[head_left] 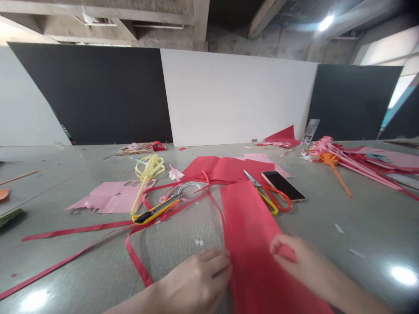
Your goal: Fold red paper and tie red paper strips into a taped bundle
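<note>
A long strip of red paper (250, 235) runs from the middle of the table toward me. At its left edge is my left hand (203, 277), fingers drawn together and closed on the paper's border. On the opposite edge my right hand (291, 257) is curled, thumb and fingertips pinching the paper. Just beyond the strip lie scissors (273, 198) with orange and yellow handles, partly over a phone (283, 185). Left of the strip, a yellow utility knife (159, 209) rests by a roll of clear tape (190, 189) and several thin red strips (139, 257).
Folded red paper (218, 168) lies behind the strip. To the left are pink paper with cut holes (109, 198) and a yellow paper flower (149, 168). Pink paper flowers (327, 148) and an orange one (330, 159) lie at right. Black and white panels (238, 96) stand along the back.
</note>
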Demonstrator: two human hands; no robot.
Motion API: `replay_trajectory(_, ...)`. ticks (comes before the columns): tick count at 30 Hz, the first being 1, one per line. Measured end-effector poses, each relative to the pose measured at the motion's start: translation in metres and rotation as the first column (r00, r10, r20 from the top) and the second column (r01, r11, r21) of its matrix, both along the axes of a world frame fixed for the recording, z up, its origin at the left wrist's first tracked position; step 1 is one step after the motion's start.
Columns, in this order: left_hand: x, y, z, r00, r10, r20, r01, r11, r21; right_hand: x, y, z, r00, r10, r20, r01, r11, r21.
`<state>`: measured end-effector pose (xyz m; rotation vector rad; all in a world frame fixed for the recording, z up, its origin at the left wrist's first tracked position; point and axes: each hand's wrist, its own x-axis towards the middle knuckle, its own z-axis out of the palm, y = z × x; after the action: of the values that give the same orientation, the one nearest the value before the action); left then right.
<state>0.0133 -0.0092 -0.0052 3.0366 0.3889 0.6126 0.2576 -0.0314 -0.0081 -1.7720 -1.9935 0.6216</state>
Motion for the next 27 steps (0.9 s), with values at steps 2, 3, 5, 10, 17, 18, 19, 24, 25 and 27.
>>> replay_trajectory(2, -0.0001, 0.0002, 0.0008, 1.000, -0.006, -0.008, 0.006, 1.000, 0.004, 0.0004, 0.0010, 0.0003, 1.000, -0.002, -0.009, 0.002, 1.000, 0.006)
replay_trajectory(3, -0.0002, 0.0003, 0.0010, 1.000, -0.008, -0.014, 0.008, 1.000, 0.006, 0.0004, 0.0015, 0.0009, 1.000, -0.005, -0.009, 0.005, 1.000, 0.008)
replay_trajectory(5, -0.0005, 0.0003, 0.0011, 1.000, -0.010, -0.023, 0.011, 1.000, 0.008, -0.0001, 0.0023, 0.0024, 1.000, -0.009, -0.003, 0.009, 1.000, 0.010)
replay_trajectory(10, -0.0008, 0.0000, 0.0006, 0.999, -0.008, -0.035, 0.008, 1.000, 0.017, -0.0009, 0.0034, 0.0034, 1.000, 0.001, 0.008, -0.001, 1.000, 0.014)
replay_trajectory(17, -0.0007, -0.0015, -0.0002, 0.998, 0.021, -0.054, -0.022, 1.000, -0.012, -0.0011, -0.0017, 0.0009, 0.999, -0.032, 0.017, 0.032, 0.999, -0.034)
replay_trajectory(18, -0.0008, -0.0017, -0.0007, 0.998, 0.023, -0.058, -0.024, 1.000, -0.013, -0.0014, -0.0025, 0.0015, 0.999, -0.042, 0.020, 0.043, 0.998, -0.045)
replay_trajectory(19, -0.0008, -0.0018, -0.0012, 0.998, 0.024, -0.059, -0.025, 1.000, -0.013, -0.0018, -0.0031, 0.0023, 0.999, -0.049, 0.023, 0.050, 0.997, -0.056)
replay_trajectory(24, -0.0011, -0.0019, -0.0029, 0.999, 0.030, -0.027, -0.030, 1.000, 0.003, -0.0017, -0.0049, 0.0046, 0.997, -0.063, 0.040, 0.067, 0.994, -0.086)
replay_trajectory(25, -0.0011, -0.0020, -0.0028, 0.999, 0.031, -0.023, -0.031, 1.000, 0.003, -0.0013, -0.0053, 0.0044, 0.997, -0.065, 0.043, 0.068, 0.994, -0.084)
replay_trajectory(27, -0.0010, -0.0021, -0.0023, 0.999, 0.034, -0.019, -0.034, 0.999, 0.001, -0.0008, -0.0062, 0.0038, 0.997, -0.067, 0.049, 0.070, 0.995, -0.076)
